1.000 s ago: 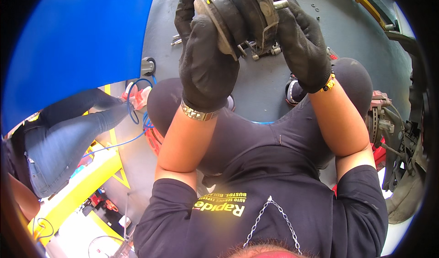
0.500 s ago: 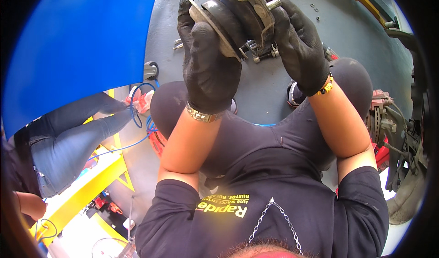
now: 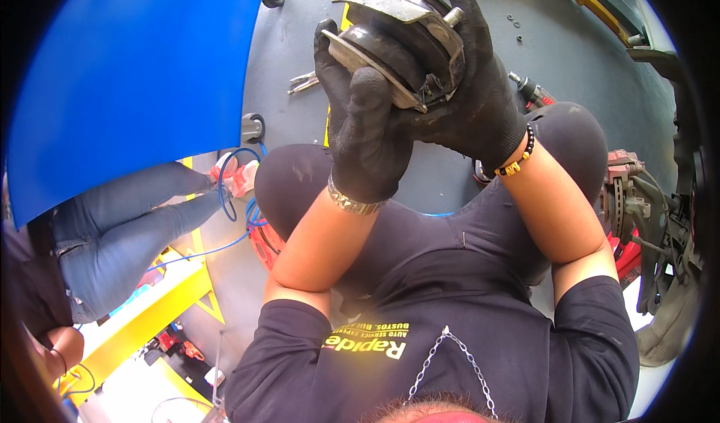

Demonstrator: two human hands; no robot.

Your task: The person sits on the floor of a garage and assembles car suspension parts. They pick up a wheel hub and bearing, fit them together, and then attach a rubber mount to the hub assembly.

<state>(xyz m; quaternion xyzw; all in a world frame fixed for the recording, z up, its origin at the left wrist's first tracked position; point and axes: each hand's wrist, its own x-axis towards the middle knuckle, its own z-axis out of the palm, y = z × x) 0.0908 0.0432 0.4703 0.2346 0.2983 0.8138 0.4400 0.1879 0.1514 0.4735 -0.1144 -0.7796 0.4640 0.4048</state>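
Note:
Raised in front of me is a rubber-and-metal mount (image 3: 397, 44), a dark rounded body between greyish metal plates, with a threaded stud sticking out at its upper right. My left hand (image 3: 364, 115), in a black glove, grips the lower left plate with the thumb on the near side. Around the right side and underside wraps my right hand (image 3: 480, 97), also black-gloved, its fingers reaching up beside the stud. Both hands are closed on the mount and hide parts of its rim. The wrists nearly meet below it.
On the grey floor lie pliers (image 3: 303, 82), a ratchet-like power tool (image 3: 531, 89) and several small nuts (image 3: 516, 25). A blue panel (image 3: 127, 85) on casters fills the upper left. Another person's legs (image 3: 135, 228) are beside a blue hose (image 3: 225, 190). A brake disc assembly (image 3: 622, 190) stands at right.
The mount has tilted and shifted slightly right. My right hand has slid from its right side to beneath it, closer to my left hand. The view has shifted a little.

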